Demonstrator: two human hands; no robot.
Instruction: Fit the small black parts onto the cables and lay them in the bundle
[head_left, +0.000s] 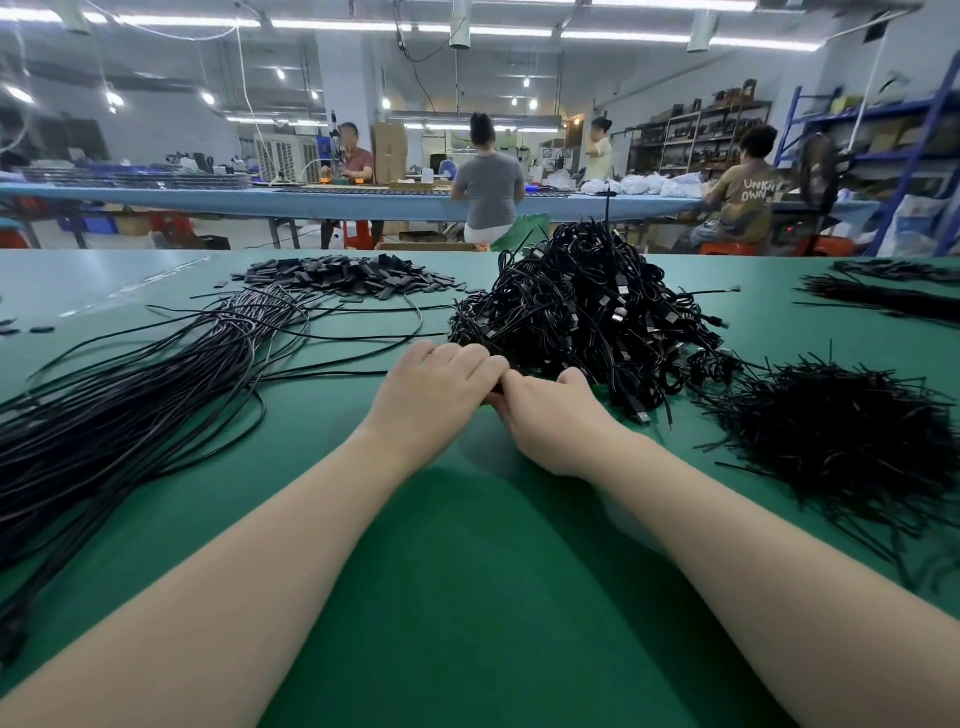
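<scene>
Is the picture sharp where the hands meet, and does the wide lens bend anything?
Head view: the left hand and right hand are fairly sharp, but what they pinch is too dark to tell; the green table edge curves, the forearms look stretched; ceiling lights glare white; a soft shadow lies beneath the hands.

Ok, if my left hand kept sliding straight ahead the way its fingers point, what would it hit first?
Probably the tangled cable heap: the left hand points forward and slightly right, its fingertips already at the heap's near edge.
</scene>
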